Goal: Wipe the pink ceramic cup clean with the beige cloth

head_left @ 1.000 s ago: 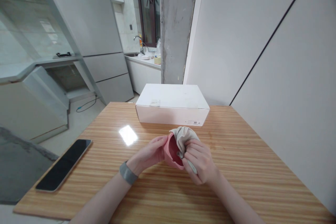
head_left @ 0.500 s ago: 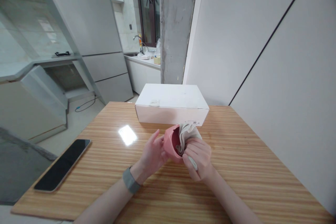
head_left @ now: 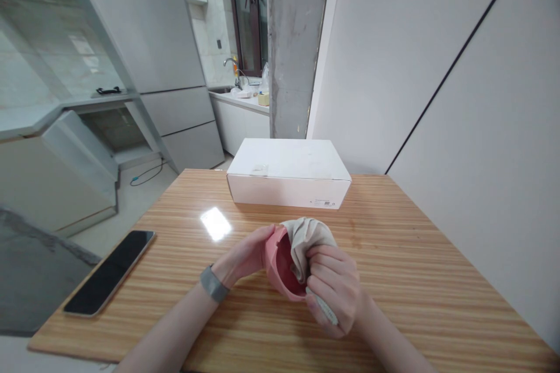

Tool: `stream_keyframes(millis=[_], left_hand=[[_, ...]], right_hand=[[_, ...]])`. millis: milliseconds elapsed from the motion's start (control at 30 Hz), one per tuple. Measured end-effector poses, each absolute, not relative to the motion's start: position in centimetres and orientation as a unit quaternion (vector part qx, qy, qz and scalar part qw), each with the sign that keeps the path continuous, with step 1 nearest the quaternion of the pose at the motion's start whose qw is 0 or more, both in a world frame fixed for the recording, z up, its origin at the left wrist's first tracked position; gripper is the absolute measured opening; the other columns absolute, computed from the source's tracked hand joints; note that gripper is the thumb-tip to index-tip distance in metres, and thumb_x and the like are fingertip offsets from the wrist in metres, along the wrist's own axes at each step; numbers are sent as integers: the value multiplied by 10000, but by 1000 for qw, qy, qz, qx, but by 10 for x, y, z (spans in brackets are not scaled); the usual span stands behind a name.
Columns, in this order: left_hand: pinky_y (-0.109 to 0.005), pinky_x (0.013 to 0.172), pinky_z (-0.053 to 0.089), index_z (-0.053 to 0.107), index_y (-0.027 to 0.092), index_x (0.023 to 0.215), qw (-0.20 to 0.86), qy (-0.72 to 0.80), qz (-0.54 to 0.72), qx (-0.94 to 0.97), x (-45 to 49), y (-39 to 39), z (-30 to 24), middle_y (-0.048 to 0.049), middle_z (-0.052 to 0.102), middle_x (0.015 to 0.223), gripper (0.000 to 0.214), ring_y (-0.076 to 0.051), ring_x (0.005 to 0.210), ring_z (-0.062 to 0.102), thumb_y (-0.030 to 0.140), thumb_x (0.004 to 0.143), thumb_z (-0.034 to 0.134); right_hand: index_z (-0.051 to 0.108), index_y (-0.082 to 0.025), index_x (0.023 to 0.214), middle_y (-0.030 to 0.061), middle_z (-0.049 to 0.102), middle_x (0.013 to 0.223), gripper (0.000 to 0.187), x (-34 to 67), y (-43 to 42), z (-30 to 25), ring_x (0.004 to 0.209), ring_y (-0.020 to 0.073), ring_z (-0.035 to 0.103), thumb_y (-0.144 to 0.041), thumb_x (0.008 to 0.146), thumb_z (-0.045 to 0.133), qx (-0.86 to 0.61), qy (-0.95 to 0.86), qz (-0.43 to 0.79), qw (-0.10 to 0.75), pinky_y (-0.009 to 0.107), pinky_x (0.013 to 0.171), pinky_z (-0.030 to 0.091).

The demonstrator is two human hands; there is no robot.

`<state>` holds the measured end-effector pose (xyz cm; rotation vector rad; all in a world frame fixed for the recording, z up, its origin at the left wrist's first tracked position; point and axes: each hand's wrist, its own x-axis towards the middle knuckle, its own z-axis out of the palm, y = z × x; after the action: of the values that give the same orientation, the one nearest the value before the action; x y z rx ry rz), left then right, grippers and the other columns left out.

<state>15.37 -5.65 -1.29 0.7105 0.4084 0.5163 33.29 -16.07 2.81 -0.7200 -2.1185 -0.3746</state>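
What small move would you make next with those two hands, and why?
I'd probably have the right hand press the cloth a little deeper into the pink container. The left hand holds the container tipped, its opening facing the right hand; the bunched cloth reaches partly inside, yet some of the inner wall shows uncovered.

The count comes to one left hand [head_left: 250,252] and one right hand [head_left: 336,284], two in all, plus one pink vessel [head_left: 273,261], one pale cloth [head_left: 308,236], one grey wristband [head_left: 213,284], one white box [head_left: 286,160], one dark-screened phone [head_left: 109,273], one wooden surface [head_left: 415,268], one refrigerator [head_left: 140,23], one faucet [head_left: 237,76] and one small yellow box [head_left: 263,99].
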Motion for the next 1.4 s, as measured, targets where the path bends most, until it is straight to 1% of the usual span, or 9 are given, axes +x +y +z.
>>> stream_keyframes(millis=[133,267,400,567,767,1000,1133,1233,1400], left_hand=[[-287,762,456,711,123,945,889,195,217,352,154,-60,-17,-83,716,880,349,-169,775,634,434,790,741],[-244,661,431,706,112,857,881,191,236,362,157,-62,-16,-51,684,774,348,-121,661,582,415,719,809],[-227,631,428,709,111,818,868,194,272,368,161,-65,-9,-47,676,750,343,-106,628,561,427,724,802],[-224,637,441,724,103,872,854,191,306,374,169,-71,-1,-54,683,776,351,-110,647,565,407,719,810],[-239,740,473,723,114,967,841,168,394,331,179,-78,-3,-65,716,896,345,-141,782,618,358,734,795],[-261,698,472,711,125,943,892,182,321,259,171,-65,-7,-47,687,743,450,-150,677,613,544,884,556],[-277,805,465,694,136,1051,896,186,305,262,172,-57,-10,-57,712,876,407,-166,795,630,492,910,555],[-276,858,447,699,126,1045,889,190,299,289,170,-55,-8,-69,719,935,367,-169,868,629,446,914,574],[-261,729,444,701,125,1000,876,199,273,345,158,-53,-2,-55,713,889,265,-145,757,617,358,889,642]], right_hand=[[442,-255,575,-18,445,476,251,339,-160,29,485,167,387,-163,808,427,-291,-846,-139,425,346,647,512],[448,-244,569,-18,445,485,245,343,-157,30,479,155,385,-146,794,435,-308,-847,-127,414,338,641,495],[444,-240,567,-16,447,490,240,344,-153,29,488,152,386,-141,786,445,-318,-833,-118,438,335,641,495],[449,-240,564,-16,451,495,269,343,-145,27,493,153,397,-150,817,444,-347,-820,-132,435,329,632,486],[476,-232,583,-8,473,505,246,335,-139,22,517,157,427,-136,810,469,-388,-790,-182,439,336,649,475],[469,-240,540,-12,454,473,257,331,-133,22,485,155,382,-157,783,476,-324,-822,-217,416,328,607,471],[473,-238,528,-8,457,468,274,329,-123,19,479,158,379,-165,792,476,-290,-844,-234,385,318,578,451],[478,-239,544,1,477,475,281,329,-119,13,489,166,392,-170,816,452,-292,-838,-232,398,318,581,456],[462,-244,556,2,468,479,260,335,-127,12,493,170,394,-166,803,439,-281,-835,-207,425,320,588,468]])
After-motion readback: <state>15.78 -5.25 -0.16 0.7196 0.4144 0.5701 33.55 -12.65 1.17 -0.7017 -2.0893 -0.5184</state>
